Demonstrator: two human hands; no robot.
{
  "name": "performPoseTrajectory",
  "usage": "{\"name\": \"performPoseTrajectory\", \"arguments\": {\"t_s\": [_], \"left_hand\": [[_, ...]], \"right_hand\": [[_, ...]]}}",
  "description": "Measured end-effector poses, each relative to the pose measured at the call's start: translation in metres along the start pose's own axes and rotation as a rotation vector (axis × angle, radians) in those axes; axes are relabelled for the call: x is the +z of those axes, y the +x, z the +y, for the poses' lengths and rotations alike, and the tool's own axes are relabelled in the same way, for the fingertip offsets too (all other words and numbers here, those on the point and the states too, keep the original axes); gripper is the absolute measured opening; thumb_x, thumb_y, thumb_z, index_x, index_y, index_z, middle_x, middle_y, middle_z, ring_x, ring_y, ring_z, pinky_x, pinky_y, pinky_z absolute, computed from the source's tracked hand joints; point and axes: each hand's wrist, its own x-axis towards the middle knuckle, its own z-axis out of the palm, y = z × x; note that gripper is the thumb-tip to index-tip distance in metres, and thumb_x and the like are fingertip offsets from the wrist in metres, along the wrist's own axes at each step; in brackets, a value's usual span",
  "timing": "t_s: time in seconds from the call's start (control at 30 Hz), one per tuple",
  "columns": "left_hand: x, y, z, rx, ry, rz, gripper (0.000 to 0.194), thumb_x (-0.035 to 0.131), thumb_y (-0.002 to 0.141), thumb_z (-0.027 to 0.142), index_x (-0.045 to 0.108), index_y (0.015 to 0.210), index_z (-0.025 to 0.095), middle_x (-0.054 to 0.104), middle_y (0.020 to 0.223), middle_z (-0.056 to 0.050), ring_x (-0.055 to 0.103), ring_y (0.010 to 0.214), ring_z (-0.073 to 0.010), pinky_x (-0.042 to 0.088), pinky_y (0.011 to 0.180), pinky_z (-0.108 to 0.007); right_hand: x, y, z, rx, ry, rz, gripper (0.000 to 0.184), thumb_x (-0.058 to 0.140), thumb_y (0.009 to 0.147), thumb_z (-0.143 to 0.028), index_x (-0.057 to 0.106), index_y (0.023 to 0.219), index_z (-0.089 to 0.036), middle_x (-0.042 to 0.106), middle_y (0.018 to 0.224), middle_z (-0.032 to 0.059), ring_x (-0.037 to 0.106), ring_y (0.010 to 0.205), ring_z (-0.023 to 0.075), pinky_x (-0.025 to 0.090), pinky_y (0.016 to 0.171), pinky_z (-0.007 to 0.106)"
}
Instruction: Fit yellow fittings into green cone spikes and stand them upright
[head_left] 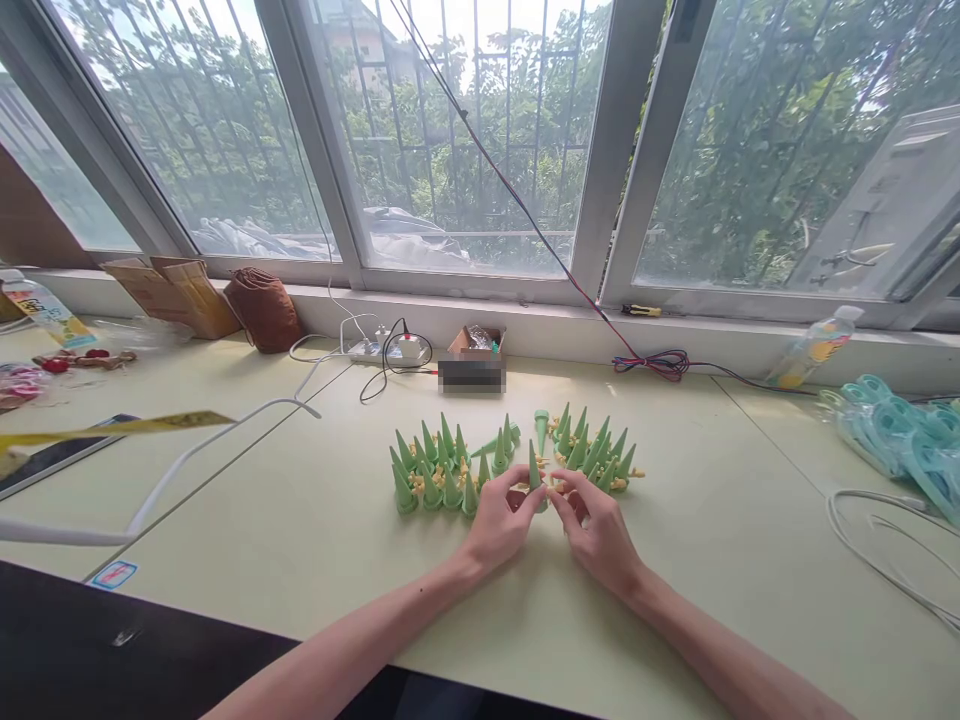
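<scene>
My left hand point(504, 518) is closed on a green plastic cone point(534, 468) that stands upright between its thumb and fingers. Close against its right side, my right hand point(596, 525) pinches with thumb and fingertips at a small yellowish piece point(553, 488), mostly hidden by the fingers. To the left is a group of similar green cones point(431, 487), several with small yellow parts at their bases. Another group of cones point(598, 450) stands behind my right hand. One single cone point(541, 430) is point down between the groups, and another cone point(491, 441) lies on its side.
Along the window wall are a power strip point(375, 350), a small open box point(480, 342), a brown pouch point(264, 310) and a cardboard box point(169, 297). Bundled red-black wires point(660, 365) and a bottle point(817, 348) are at back right. Bagged teal parts point(900, 435) lie far right.
</scene>
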Motion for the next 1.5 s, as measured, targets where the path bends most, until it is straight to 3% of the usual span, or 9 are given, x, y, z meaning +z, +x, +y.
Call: {"name": "performPoseTrajectory", "arguments": {"t_s": [0.43, 0.7, 0.93, 1.37, 1.5], "left_hand": [[0.0, -0.001, -0.003, 0.006, -0.001, 0.006, 0.032, 0.058, 0.092, 0.043, 0.065, 0.108, 0.017, 0.066, 0.093, -0.005, 0.046, 0.049, -0.0058, 0.033, 0.041, -0.02], [0.001, -0.002, -0.004, 0.031, -0.012, 0.003, 0.029, 0.058, 0.094, 0.038, 0.064, 0.11, 0.016, 0.066, 0.097, -0.006, 0.055, 0.057, -0.0078, 0.045, 0.054, -0.023], [0.001, -0.002, -0.004, 0.012, -0.009, -0.001, 0.031, 0.058, 0.093, 0.041, 0.063, 0.108, 0.015, 0.065, 0.098, -0.006, 0.052, 0.054, -0.0073, 0.042, 0.052, -0.022], [0.0, -0.002, -0.004, 0.026, 0.025, -0.014, 0.033, 0.058, 0.091, 0.046, 0.062, 0.101, 0.015, 0.061, 0.084, -0.003, 0.043, 0.047, -0.0053, 0.031, 0.044, -0.021], [-0.001, -0.002, -0.002, 0.039, 0.051, -0.025, 0.029, 0.057, 0.092, 0.042, 0.062, 0.102, 0.016, 0.059, 0.083, -0.002, 0.043, 0.051, -0.006, 0.035, 0.047, -0.021]], "right_hand": [[-0.002, 0.001, 0.004, -0.076, -0.045, 0.011, 0.027, 0.047, 0.1, -0.032, 0.066, 0.11, -0.016, 0.07, 0.082, 0.007, 0.059, 0.057, 0.0153, 0.049, 0.052, 0.027], [-0.001, 0.001, 0.008, -0.099, -0.052, 0.015, 0.032, 0.046, 0.1, -0.031, 0.065, 0.122, -0.016, 0.068, 0.076, 0.0051, 0.057, 0.055, 0.0151, 0.05, 0.053, 0.027], [-0.003, 0.001, 0.007, -0.12, -0.043, -0.006, 0.033, 0.044, 0.101, -0.031, 0.068, 0.12, -0.018, 0.066, 0.075, 0.0051, 0.058, 0.056, 0.0154, 0.052, 0.054, 0.027], [-0.001, -0.001, 0.011, -0.054, -0.084, -0.035, 0.033, 0.043, 0.102, -0.037, 0.068, 0.097, -0.016, 0.062, 0.065, 0.0017, 0.053, 0.052, 0.0147, 0.045, 0.052, 0.025], [-0.001, -0.002, 0.014, -0.045, -0.11, -0.049, 0.031, 0.042, 0.102, -0.035, 0.065, 0.09, -0.018, 0.059, 0.066, 0.0002, 0.049, 0.054, 0.0139, 0.041, 0.054, 0.024]]}}
